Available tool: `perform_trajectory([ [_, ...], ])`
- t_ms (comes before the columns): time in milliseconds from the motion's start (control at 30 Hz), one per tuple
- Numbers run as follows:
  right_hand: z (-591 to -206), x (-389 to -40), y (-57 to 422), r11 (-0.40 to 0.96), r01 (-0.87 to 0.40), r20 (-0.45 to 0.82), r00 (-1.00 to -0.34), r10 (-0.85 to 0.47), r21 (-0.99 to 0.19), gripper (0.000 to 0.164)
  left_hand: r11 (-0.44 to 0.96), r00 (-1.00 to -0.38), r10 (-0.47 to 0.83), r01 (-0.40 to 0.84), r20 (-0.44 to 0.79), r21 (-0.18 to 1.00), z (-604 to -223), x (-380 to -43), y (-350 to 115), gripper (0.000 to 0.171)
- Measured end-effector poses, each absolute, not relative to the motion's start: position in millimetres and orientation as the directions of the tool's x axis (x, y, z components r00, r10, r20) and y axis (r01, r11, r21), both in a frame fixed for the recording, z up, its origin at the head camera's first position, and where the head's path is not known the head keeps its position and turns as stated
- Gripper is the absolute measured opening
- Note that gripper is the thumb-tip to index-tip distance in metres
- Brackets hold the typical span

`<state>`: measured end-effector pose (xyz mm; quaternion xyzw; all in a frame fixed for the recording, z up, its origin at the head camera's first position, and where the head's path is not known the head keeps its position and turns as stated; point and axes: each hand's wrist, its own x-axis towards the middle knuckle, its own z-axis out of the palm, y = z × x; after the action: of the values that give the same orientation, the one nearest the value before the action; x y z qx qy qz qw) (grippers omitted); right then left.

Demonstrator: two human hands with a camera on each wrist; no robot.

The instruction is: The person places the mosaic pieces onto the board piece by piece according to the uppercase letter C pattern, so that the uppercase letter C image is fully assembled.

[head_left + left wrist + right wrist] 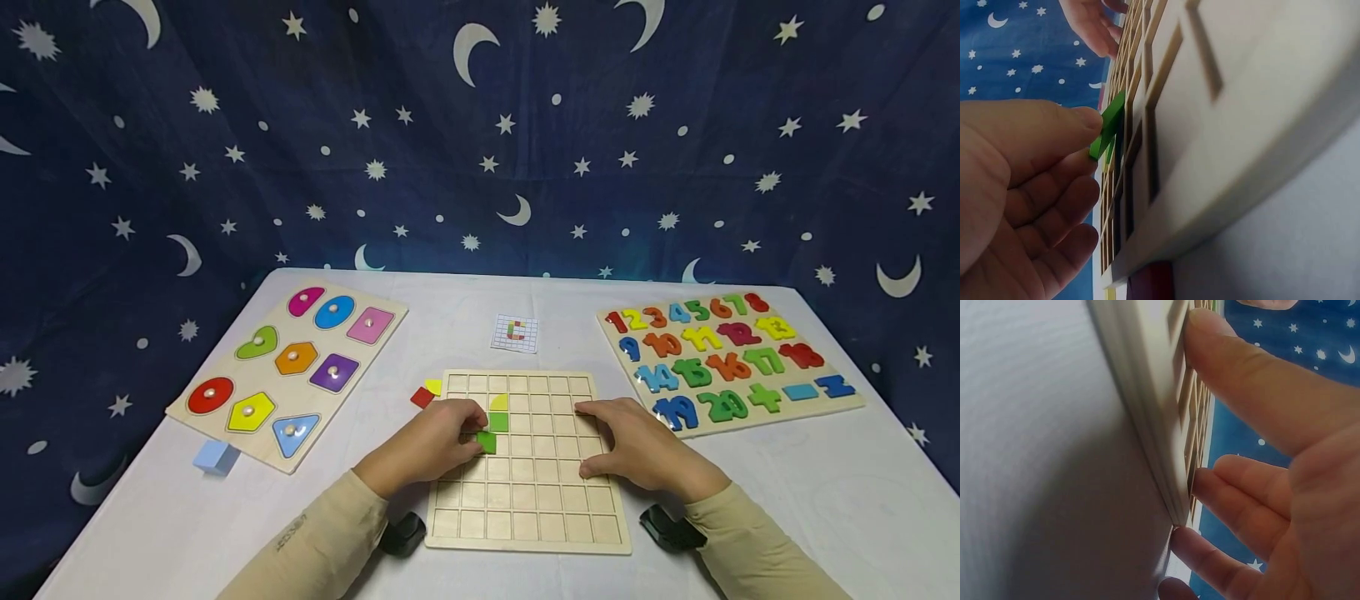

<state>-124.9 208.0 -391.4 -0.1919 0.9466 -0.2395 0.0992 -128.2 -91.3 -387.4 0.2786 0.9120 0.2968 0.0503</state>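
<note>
My left hand [435,439] pinches a green square tile [487,442] between thumb and fingertips, over the left part of a wooden grid board [551,500]. In the left wrist view the tile [1109,125] stands tilted against the board's ridges. Another green square [498,422] lies in a cell just above, and a yellow quarter-round piece [499,403] sits above that one. My right hand [637,442] rests on the board's right edge, thumb and fingers spread; the right wrist view shows its thumb [1235,353] touching the grid.
A red tile [422,397] and a yellow piece [433,387] lie left of the board. Behind it is a pattern card [515,332]. A shape puzzle [258,342] with a blue block [216,457] stands left, a number puzzle [720,367] right.
</note>
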Motion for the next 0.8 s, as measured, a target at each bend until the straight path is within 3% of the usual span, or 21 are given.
perform_trajectory([
  [800, -390.2, -125.7, 208.2, 0.806, -0.321, -0.098, -0.902, -0.42, -0.497, 0.084, 0.701, -0.84, 0.543, 0.459, 0.009, 0.546, -389.9, -132.4, -84.4, 0.019],
])
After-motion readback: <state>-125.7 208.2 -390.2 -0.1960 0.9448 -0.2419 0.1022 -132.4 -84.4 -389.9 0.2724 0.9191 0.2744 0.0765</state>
